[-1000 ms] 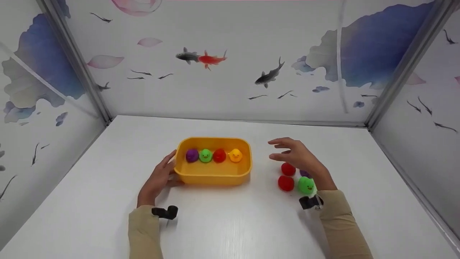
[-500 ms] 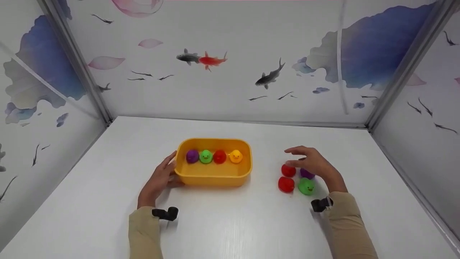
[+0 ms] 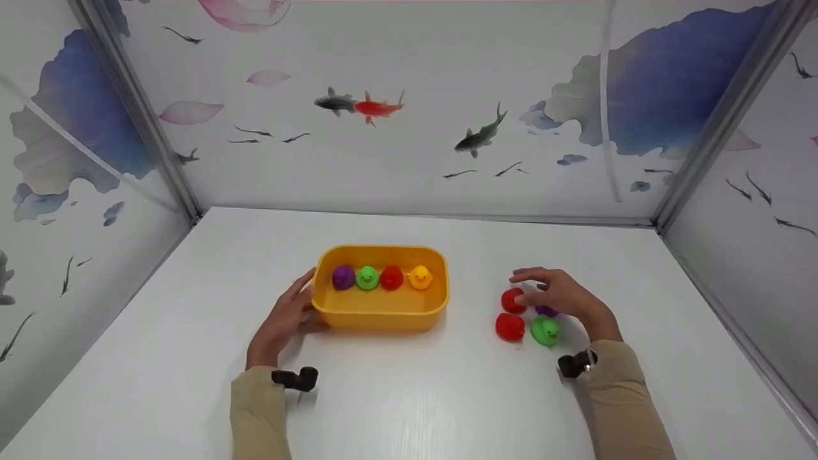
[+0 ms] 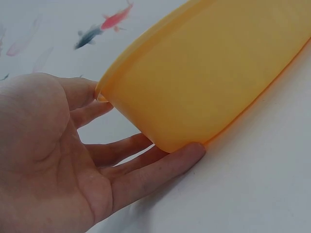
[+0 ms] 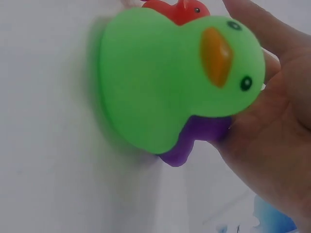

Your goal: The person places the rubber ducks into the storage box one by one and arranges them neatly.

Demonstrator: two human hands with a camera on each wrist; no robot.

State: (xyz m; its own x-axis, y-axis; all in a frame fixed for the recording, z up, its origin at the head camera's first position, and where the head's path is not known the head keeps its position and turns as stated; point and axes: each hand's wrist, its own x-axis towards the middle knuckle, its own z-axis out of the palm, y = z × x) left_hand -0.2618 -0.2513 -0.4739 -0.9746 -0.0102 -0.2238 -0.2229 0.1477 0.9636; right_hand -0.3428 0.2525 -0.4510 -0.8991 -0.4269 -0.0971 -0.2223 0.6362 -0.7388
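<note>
The red toy duck (image 3: 509, 303) sits at our widely parted right hand (image 3: 567, 298), while our spread left hand (image 3: 281, 321) seemingly braces the yellow plastic tub (image 3: 377, 322) against sliding.

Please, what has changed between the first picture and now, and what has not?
The right hand moved right and closer to the person, down to the farther red toy. Whether it already grips this toy is unclear. The left hand stays at the end of the yellow tray, and the toys inside show no visible change.
</note>
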